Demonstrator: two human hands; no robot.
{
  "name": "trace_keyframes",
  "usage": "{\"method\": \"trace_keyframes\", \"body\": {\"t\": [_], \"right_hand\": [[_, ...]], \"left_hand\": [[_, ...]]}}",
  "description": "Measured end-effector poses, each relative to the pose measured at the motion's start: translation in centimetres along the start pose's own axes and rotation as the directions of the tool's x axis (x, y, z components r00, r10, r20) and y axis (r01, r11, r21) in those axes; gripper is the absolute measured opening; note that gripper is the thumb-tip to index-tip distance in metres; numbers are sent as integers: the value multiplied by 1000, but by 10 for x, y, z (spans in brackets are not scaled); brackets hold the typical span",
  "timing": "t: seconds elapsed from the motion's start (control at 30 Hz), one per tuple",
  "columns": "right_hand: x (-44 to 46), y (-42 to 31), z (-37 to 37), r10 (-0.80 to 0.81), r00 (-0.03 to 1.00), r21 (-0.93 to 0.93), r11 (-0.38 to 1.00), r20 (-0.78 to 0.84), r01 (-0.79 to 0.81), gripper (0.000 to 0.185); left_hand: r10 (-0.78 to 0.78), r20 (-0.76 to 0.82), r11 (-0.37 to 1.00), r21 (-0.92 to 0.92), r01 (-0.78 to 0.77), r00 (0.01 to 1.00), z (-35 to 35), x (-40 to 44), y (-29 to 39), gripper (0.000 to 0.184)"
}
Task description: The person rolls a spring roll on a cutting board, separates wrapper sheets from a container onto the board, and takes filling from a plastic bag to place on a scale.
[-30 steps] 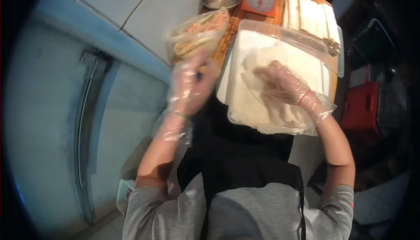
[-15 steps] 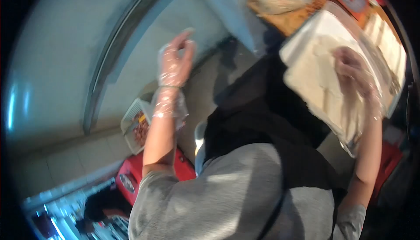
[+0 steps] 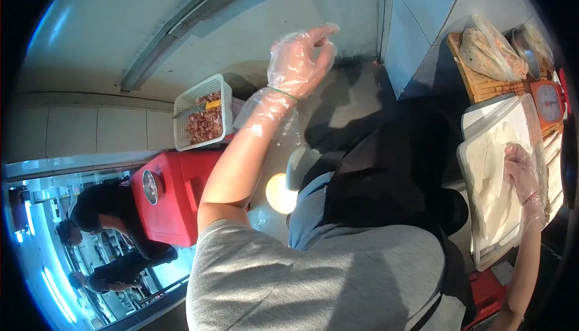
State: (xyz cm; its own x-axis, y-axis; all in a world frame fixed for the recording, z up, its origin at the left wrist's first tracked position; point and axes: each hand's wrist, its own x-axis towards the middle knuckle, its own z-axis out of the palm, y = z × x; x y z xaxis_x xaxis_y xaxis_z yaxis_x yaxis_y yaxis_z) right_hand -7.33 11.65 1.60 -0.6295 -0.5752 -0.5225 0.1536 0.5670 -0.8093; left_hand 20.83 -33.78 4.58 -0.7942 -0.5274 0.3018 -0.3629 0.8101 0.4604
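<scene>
My left hand (image 3: 301, 62), in a clear plastic glove with a green band at the wrist, is raised in front of the pale wall, fingers apart and curved, with nothing in it. At the right, my right hand (image 3: 520, 171), also gloved, has its fingers bent together over white powder (image 3: 497, 204) inside a clear plastic tub (image 3: 473, 234). Whatever those fingers hold, if anything, is too small to make out. Beside the tub, a plastic bag of pinkish-orange filling (image 3: 491, 53) lies on a wooden board (image 3: 476, 86).
A white basket (image 3: 229, 111) of reddish pieces stands near a red box (image 3: 166, 210) at the left. Two people in dark clothes (image 3: 108, 207) are beyond an opening. At the right are a red scale (image 3: 547, 103), a metal bowl (image 3: 525, 50) and white strips (image 3: 553, 168).
The view has swung left, so the tub now lies at the right edge. My left hand has moved away from the filling bag, while my right hand has stayed over the tub.
</scene>
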Motion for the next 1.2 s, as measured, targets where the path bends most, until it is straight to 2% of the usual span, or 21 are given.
{"method": "trace_keyframes", "body": {"t": [0.13,0.23,0.27,0.33,0.37,0.4,0.43,0.47,0.5,0.57,0.63,0.67,0.73,0.97,1.2], "right_hand": [[-5,-8,11,31,996,-56,998,-84,-35,22],[-8,25,9,-173,980,253,948,-95,192,24],[-16,33,6,-242,958,280,919,-153,277,31],[-48,25,7,-324,867,-85,945,-379,317,36],[-70,22,6,-358,806,-268,929,-471,256,38],[-98,15,-1,-405,707,-325,911,-579,255,41],[-135,0,2,-499,523,-409,867,-691,286,36],[-172,-42,23,-517,297,-417,843,-803,340,36],[-200,-64,31,-597,106,-518,760,-795,393,36],[-247,-87,46,-749,-115,-710,552,-653,438,36],[-270,-94,51,-825,-142,-784,445,-547,434,36],[-275,-94,53,-845,-133,-797,421,-519,434,36],[-279,-91,56,-863,-105,-802,405,-494,440,36],[-286,-82,65,-866,-52,-790,427,-497,439,35],[-300,-75,76,-866,-31,-791,441,-500,423,34]], "left_hand": [[40,-17,997,-62,-41,999,16,8,-2,31],[133,-17,984,-115,-134,991,31,37,19,31],[172,-30,969,-174,-175,985,38,47,32,30],[264,-45,946,-183,-267,964,40,73,52,30],[308,-40,929,-204,-309,951,47,84,59,30],[388,-164,880,-226,-417,907,59,96,62,26],[360,-114,893,-244,-378,926,54,102,72,27],[372,-115,873,-295,-389,921,56,109,77,29],[349,-39,900,-264,-347,936,51,113,82,30],[348,-11,874,-357,-329,937,51,122,80,31],[339,-36,867,-375,-327,940,50,127,83,32],[312,-22,852,-437,-289,950,45,124,88,34],[327,-37,854,-416,-312,944,43,126,86,34],[308,-88,871,-375,-318,947,28,124,70,34],[292,-131,833,-452,-319,947,11,118,71,32]]}}
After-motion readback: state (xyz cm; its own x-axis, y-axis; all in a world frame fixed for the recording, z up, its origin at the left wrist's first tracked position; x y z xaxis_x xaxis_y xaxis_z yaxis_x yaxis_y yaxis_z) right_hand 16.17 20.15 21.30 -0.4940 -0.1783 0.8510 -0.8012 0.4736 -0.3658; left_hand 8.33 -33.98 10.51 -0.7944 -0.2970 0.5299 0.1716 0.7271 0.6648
